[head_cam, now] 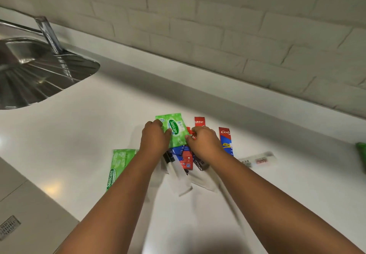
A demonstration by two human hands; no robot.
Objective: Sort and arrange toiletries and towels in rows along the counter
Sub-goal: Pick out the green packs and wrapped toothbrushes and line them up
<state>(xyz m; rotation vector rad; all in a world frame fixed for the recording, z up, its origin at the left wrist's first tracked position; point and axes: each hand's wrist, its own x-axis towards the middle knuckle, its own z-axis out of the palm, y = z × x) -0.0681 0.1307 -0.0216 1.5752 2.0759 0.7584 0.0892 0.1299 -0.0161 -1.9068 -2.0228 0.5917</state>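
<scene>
A green Sanicare wipes pack (175, 129) lies on top of a pile of toiletries in the middle of the white counter (89, 134). My left hand (155, 137) grips its left edge and my right hand (205, 141) pinches its right edge. Under my hands lie several red and blue toothpaste boxes (186, 157) and clear-wrapped toothbrushes (182, 182). A second green wipes pack (118, 164) rests to the left, partly behind my left forearm. Two Colgate boxes (224, 138) stand out beyond my right hand.
A steel sink (35, 75) with a tap (49, 35) is set into the counter at the far left. A clear wrapped item (257, 159) lies to the right, and a green object (361, 152) sits at the right edge. A tiled wall runs along the back.
</scene>
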